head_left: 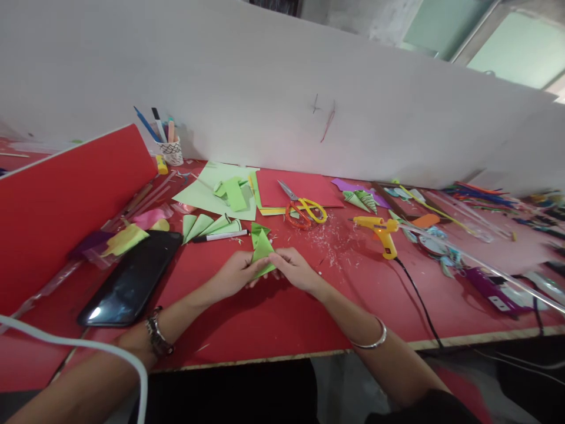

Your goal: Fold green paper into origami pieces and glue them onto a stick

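Observation:
Between both hands is a pointed, folded piece of green paper [262,252], held just above the red table. My left hand [236,272] pinches its left side, thumb laid across the front. From the right, my right hand [291,268] grips the lower right part with thumb on top; the fingers behind are partly hidden. Right behind it shows another green paper piece [259,229]. Several rolled green paper cones [212,227] lie to the left, with a capped marker [221,235] in front of them. Scissors [304,209] with red and yellow handles rest beyond my hands.
A yellow glue gun [378,231] with a black cord lies to the right. The phone [132,280] is at left, near a red board [70,212]. Red sheets [295,188] and a pen cup [171,152] stand toward the white wall. A purple power strip [497,291] sits far right.

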Demonstrator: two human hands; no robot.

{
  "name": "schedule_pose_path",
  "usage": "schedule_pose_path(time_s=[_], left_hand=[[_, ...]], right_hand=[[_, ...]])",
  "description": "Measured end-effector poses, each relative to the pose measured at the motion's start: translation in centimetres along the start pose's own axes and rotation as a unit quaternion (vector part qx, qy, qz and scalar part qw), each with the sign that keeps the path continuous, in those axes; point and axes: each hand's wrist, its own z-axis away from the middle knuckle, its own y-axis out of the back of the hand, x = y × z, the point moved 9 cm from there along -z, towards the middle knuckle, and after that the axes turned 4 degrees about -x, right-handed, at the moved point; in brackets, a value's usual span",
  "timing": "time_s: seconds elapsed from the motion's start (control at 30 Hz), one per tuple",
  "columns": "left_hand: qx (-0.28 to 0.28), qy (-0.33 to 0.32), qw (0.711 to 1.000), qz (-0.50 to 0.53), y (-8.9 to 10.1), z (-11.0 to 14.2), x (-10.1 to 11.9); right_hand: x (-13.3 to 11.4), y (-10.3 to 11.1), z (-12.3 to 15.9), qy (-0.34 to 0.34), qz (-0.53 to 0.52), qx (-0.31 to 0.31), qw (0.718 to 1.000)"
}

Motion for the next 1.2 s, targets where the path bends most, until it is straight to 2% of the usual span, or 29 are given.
schedule_pose_path(time_s=[0.13, 0.3, 0.4, 0.5, 0.67, 0.8, 0.97, 1.1, 1.2], left_hand=[[-0.039, 0.015, 0.999, -0.011, -0.9, 0.0, -0.2], [-0.042, 0.01, 0.999, -0.021, -1.0, -0.1, -0.2], [-0.088, 0.02, 0.995, -0.032, -1.8, 0.1, -0.4], [-0.122, 0.029, 0.991, -0.035, -2.3, 0.4, -0.6], [-0.103, 0.03, 0.994, -0.025, -1.9, 0.2, -0.6], [-0.12, 0.042, 0.991, 0.042, -2.5, 0.3, -0.8], [-0.144, 0.062, 0.987, 0.013, -3.0, 0.6, -1.3], [-0.14, 0.059, 0.988, 0.036, -2.9, 0.5, -1.2], [-0.123, 0.049, 0.988, 0.078, -2.5, 0.3, -0.9]], right_hand=[[0.1, 0.2, 0.0, -0.002, 0.034, 0.008, 0.999], [-0.1, 0.3, 0.0, 0.004, 0.019, -0.007, 1.0], [0.3, -0.2, 0.0, -0.02, -0.03, -0.035, 0.999], [0.5, 0.0, 0.0, -0.026, -0.031, -0.023, 0.999], [0.2, 0.9, 0.0, -0.012, 0.047, 0.03, 0.998], [0.3, 0.7, 0.0, -0.011, 0.014, 0.019, 1.0], [0.5, 1.7, 0.0, -0.005, 0.003, 0.076, 0.997], [0.9, 1.9, -0.1, -0.016, -0.039, 0.082, 0.996], [1.5, 1.2, -0.2, -0.045, -0.071, 0.043, 0.996]])
